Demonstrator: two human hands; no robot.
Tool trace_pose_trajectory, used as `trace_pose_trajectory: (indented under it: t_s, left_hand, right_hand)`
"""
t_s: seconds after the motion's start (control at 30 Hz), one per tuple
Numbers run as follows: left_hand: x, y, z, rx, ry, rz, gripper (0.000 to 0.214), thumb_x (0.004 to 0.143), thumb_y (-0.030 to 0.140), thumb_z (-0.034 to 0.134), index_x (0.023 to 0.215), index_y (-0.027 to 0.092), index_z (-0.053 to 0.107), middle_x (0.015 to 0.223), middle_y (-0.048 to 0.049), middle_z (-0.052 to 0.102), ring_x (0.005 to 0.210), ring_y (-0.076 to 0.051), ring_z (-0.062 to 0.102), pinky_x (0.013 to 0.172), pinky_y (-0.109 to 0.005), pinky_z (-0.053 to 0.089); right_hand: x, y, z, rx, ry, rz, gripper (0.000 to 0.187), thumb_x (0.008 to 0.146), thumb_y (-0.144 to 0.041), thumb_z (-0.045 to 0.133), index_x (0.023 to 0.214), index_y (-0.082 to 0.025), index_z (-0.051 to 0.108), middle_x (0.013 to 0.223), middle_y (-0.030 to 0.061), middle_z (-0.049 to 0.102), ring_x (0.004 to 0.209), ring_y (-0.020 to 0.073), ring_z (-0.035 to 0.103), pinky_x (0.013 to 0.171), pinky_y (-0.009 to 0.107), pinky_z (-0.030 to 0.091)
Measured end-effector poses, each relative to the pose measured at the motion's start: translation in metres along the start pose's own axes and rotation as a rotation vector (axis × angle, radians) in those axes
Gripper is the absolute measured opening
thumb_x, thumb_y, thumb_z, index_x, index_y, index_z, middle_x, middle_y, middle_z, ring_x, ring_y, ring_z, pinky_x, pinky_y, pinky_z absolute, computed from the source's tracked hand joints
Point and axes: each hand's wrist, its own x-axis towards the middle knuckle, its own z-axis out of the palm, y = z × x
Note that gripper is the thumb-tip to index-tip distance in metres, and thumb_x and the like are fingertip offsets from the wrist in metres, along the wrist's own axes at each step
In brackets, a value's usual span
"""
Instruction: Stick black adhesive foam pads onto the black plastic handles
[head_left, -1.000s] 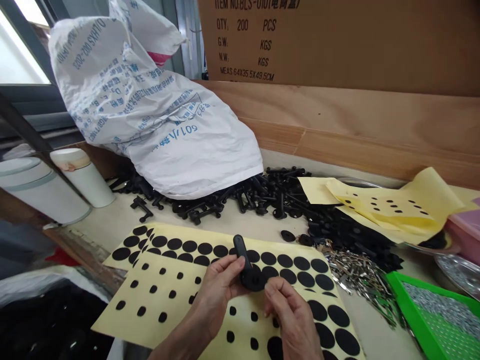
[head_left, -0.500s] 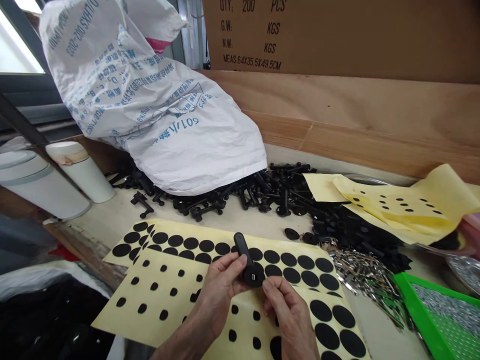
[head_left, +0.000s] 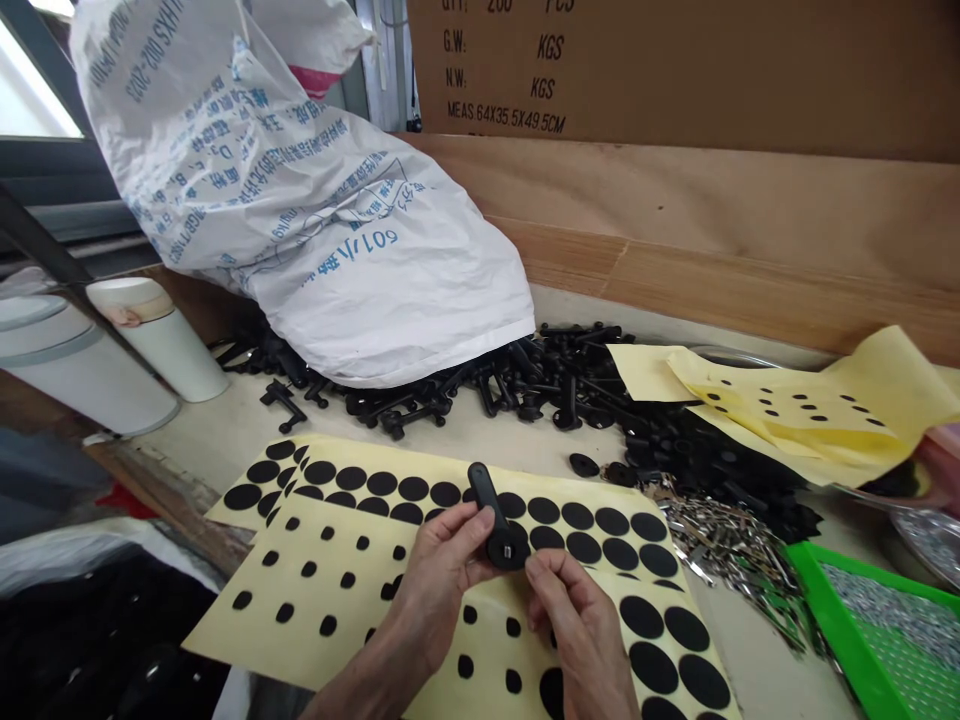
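Note:
Between the thumb and fingers of my left hand [head_left: 442,570] is a black crank handle [head_left: 496,520], its narrow arm pointing up and away and its round end toward me. A small metal piece shows in the square hole of that round end. My right hand [head_left: 574,610] is closed in a pinch at the right edge of the round end; whatever its fingertips grip is hidden. Beneath both hands lie yellow backing sheets [head_left: 315,545] with small black pads and larger black round stickers [head_left: 643,617].
Black plastic handles [head_left: 570,400] lie heaped behind, partly under a white woven sack [head_left: 390,300]. Loose metal clips [head_left: 727,540] and a green tray [head_left: 840,620] of small metal parts are at right. Two bottles [head_left: 161,340] stand left, above a bag of black parts [head_left: 112,630].
Both hands and the crank handle stay almost exactly where they were. The whole view has shifted very slightly.

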Motion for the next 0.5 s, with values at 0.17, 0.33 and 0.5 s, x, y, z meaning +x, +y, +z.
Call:
trace_pose_trajectory:
  t_s: [0.17,0.33,0.5]
  left_hand:
    - [0.001,0.0004,-0.0004,-0.022,0.002,0.006,0.02,0.077,0.032,0.072,0.083,0.013,0.07,0.087,-0.0098,0.072,0.082,-0.021,0.065,0.081,-0.038,0.052]
    - [0.0008,-0.0001,-0.0005,-0.025,-0.001,0.003,0.021,0.076,0.033,0.072,0.082,0.013,0.069,0.087,-0.0099,0.072,0.081,-0.021,0.066,0.081,-0.038,0.052]
    - [0.0016,-0.0007,-0.0009,-0.016,0.006,0.008,0.021,0.076,0.033,0.072,0.082,0.013,0.07,0.088,-0.0101,0.072,0.082,-0.021,0.066,0.08,-0.037,0.052]
  right_hand:
    - [-0.0003,0.0011,0.0003,0.0,0.005,0.006,0.035,0.07,-0.052,0.068,0.061,-0.021,0.056,0.05,-0.0052,0.042,0.052,0.0128,0.033,0.051,0.025,0.027]
    - [-0.0026,-0.0025,0.0013,0.024,-0.002,0.002,0.033,0.071,-0.05,0.068,0.061,-0.02,0.057,0.051,-0.0053,0.042,0.052,0.0124,0.034,0.052,0.025,0.028]
    - [-0.0028,-0.0029,0.0014,0.018,-0.007,-0.01,0.035,0.073,-0.051,0.067,0.06,-0.021,0.054,0.051,-0.0053,0.041,0.052,0.0127,0.032,0.051,0.025,0.026]
